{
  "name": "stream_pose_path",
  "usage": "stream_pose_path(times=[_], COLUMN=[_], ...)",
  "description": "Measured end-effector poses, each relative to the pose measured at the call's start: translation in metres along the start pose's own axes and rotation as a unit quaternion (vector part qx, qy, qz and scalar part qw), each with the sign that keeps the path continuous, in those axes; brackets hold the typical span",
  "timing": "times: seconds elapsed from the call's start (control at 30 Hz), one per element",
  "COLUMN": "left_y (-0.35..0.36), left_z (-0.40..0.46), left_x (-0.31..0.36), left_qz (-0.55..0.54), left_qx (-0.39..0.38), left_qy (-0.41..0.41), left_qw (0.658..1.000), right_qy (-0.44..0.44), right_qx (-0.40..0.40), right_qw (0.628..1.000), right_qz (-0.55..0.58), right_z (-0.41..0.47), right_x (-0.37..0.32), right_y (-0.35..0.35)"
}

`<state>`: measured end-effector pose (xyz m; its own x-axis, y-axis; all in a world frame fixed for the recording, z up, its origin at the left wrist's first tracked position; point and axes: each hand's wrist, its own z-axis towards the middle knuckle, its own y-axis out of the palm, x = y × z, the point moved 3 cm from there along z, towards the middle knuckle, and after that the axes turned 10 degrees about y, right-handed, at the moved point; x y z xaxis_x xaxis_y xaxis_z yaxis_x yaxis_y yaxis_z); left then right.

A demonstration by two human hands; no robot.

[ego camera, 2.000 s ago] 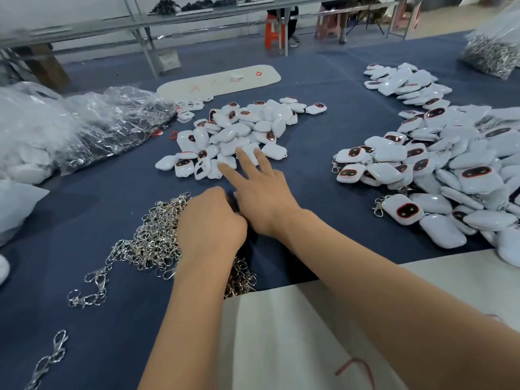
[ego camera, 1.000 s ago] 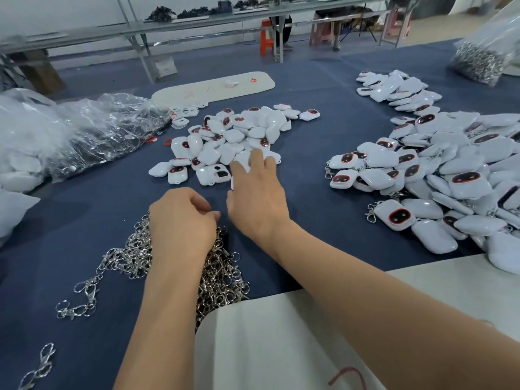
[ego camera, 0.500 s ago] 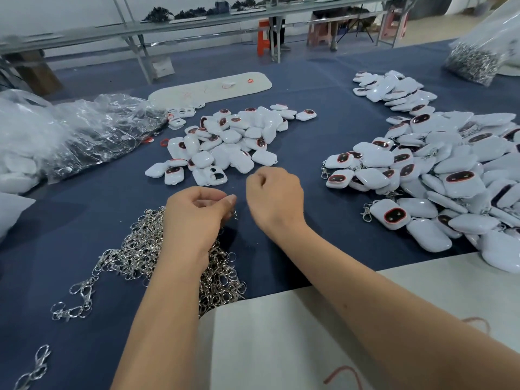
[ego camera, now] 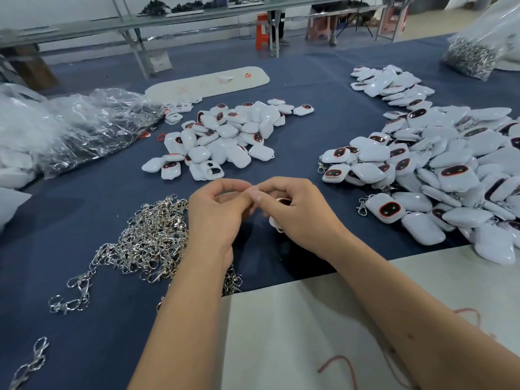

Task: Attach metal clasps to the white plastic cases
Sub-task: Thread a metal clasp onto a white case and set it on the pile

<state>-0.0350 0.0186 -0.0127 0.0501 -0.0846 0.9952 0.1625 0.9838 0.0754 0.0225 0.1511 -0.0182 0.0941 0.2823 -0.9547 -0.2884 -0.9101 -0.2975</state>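
My right hand (ego camera: 298, 212) grips a white plastic case (ego camera: 277, 224), mostly hidden under the palm, with a dark red-rimmed patch showing. My left hand (ego camera: 216, 212) meets it fingertip to fingertip above the blue table (ego camera: 84, 220); its fingers are pinched together, on a metal clasp as far as I can tell, though the clasp is hidden. A pile of loose metal clasps (ego camera: 152, 237) lies just left of my left hand. A heap of bare white cases (ego camera: 225, 139) sits beyond my hands.
A large heap of cases with clasps attached (ego camera: 439, 175) fills the right side. Clear plastic bags (ego camera: 70, 128) lie at the left, another bag of clasps (ego camera: 475, 54) at the far right. A white board (ego camera: 309, 333) covers the near table edge. Stray clasps (ego camera: 76, 291) lie near left.
My right hand reached to the bare-case heap, took a case and drew it back. My left hand lifted off the clasp pile, and both hands came together.
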Motion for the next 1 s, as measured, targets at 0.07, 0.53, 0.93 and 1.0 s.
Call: stream_pose_path(times=[0.07, 0.53, 0.93, 1.0], left_y=[-0.001, -0.001, 0.001, 0.001], left_z=[0.000, 0.000, 0.000, -0.001], left_x=[0.000, 0.003, 0.011, 0.011], left_qz=[-0.007, 0.064, 0.263, 0.270], left_qx=[0.012, -0.044, -0.078, -0.085], left_qy=[0.003, 0.032, 0.218, 0.221], left_qw=[1.000, 0.996, 0.937, 0.933], right_qy=[0.006, 0.029, -0.058, -0.069], right_qx=[-0.005, 0.086, 0.152, 0.160], right_qw=[1.000, 0.992, 0.984, 0.981], right_qz=[0.020, 0.087, -0.069, -0.090], right_z=[0.001, 0.008, 0.003, 0.003], right_x=[0.001, 0.010, 0.005, 0.005], right_y=[0.001, -0.006, -0.003, -0.003])
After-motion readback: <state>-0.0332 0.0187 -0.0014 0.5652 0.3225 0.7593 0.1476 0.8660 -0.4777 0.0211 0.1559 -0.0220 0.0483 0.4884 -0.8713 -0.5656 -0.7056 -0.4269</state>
